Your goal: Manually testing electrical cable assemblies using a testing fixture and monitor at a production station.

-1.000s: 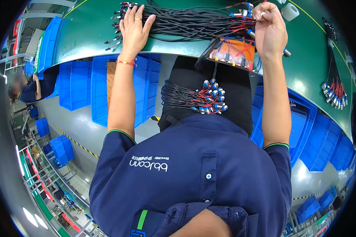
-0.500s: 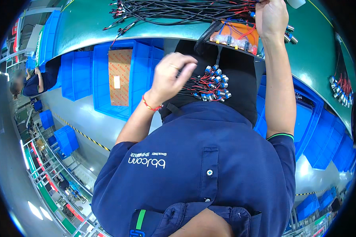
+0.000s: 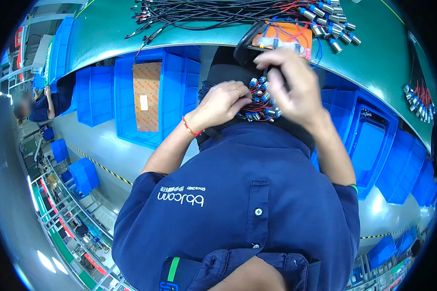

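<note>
A bundle of connector cables lies across my lap, its silver-and-blue round connectors and red and black wires towards the right. My left hand is over the bundle's left side, fingers bent and closed at the wires just behind the connectors. To the right of the bundle, my right hand hovers with bent fingers, smeared by motion. Whether it holds anything cannot be made out. On the green bench, an orange block with coloured wires and small sockets stands by the near edge, just beyond my right hand.
Another bundle of black cables with silver connectors lies along the green bench. A third connector bundle rests at far right. Blue bins stand beneath the bench. A co-worker is at far left.
My right hand has come down from the connectors on the bench to the bundle on my lap. My left hand has shifted right and lower, its fingers now at the wires.
</note>
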A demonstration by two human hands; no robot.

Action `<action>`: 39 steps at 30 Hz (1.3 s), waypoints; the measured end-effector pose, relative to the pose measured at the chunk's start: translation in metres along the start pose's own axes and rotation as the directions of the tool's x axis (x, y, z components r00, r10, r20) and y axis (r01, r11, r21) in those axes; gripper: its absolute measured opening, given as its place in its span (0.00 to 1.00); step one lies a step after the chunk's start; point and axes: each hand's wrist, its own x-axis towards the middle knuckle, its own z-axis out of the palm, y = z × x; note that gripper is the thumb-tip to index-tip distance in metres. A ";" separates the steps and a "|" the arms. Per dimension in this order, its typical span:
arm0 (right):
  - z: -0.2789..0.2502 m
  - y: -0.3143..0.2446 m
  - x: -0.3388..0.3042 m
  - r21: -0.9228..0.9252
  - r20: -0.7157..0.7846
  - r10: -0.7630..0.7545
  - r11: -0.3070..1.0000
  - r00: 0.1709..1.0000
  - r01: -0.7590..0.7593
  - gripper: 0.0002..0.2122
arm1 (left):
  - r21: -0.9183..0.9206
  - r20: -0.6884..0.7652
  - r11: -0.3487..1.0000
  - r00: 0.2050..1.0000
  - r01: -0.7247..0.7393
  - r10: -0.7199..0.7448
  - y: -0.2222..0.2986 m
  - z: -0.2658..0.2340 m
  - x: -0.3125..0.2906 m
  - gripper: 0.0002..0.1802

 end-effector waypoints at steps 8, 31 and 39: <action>0.033 -0.004 -0.077 0.238 0.405 0.276 0.889 0.872 -0.392 0.08 | -0.350 0.105 0.934 0.994 0.068 -0.033 0.048 -0.035 0.002 0.05; -0.233 0.054 -0.189 0.792 -0.599 0.713 0.460 0.364 0.402 0.06 | -0.990 -0.101 -0.076 0.971 -0.120 -0.218 0.014 -0.024 0.029 0.17; -0.234 0.048 -0.207 0.903 -0.430 0.752 0.351 0.500 0.248 0.08 | -0.996 0.089 -0.052 0.973 0.079 -0.214 0.049 0.014 0.070 0.13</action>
